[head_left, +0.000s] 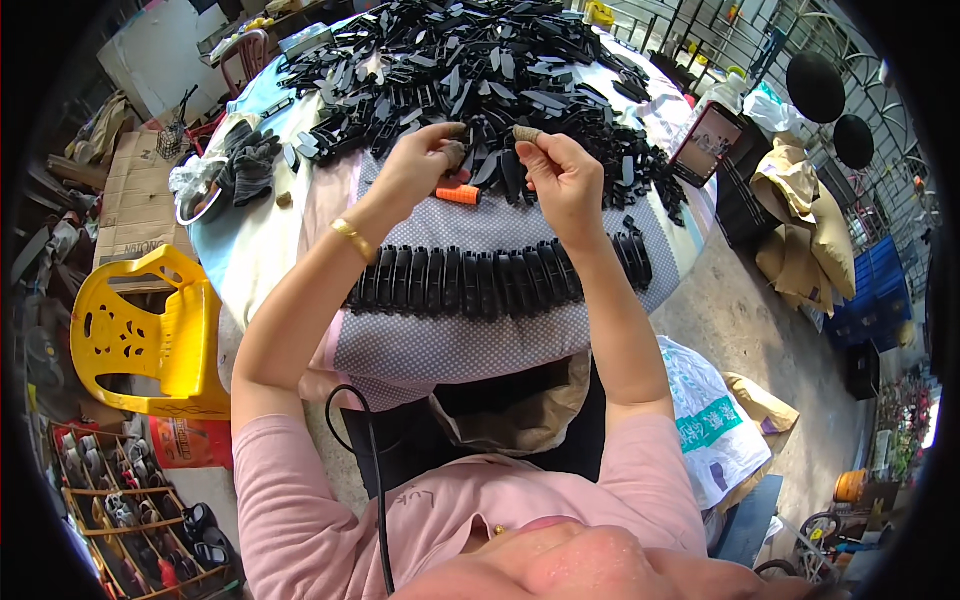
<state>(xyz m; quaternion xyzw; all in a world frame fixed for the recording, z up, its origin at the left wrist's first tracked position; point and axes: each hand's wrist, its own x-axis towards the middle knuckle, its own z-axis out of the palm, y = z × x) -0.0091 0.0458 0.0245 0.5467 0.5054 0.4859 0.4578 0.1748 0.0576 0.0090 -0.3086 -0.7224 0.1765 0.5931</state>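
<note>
A yellow plastic chair [192, 345] stands at left, next to a red printed package [190, 442] and near a rack [125, 491] of shoes [205, 535]; brown cardboard [140, 190] shows behind it. At right, a phone [706, 143] with a lit screen tilts near tan sacks [800, 240], blue crates [875, 295] just beyond. Lower down sits a white bag [690, 385] with green print.

- A round-edged counter [430, 355] here, draped in pale cloths, the near one grey and dotted.
- Across its far half, a great loose heap of black parts [440, 60].
- Nearer, a side-by-side row of black pieces [480, 283].
- Between heap and row, an orange cylinder [458, 196].
- Over on the left, dark gloves [252, 165] and a small brown block [284, 199].
</note>
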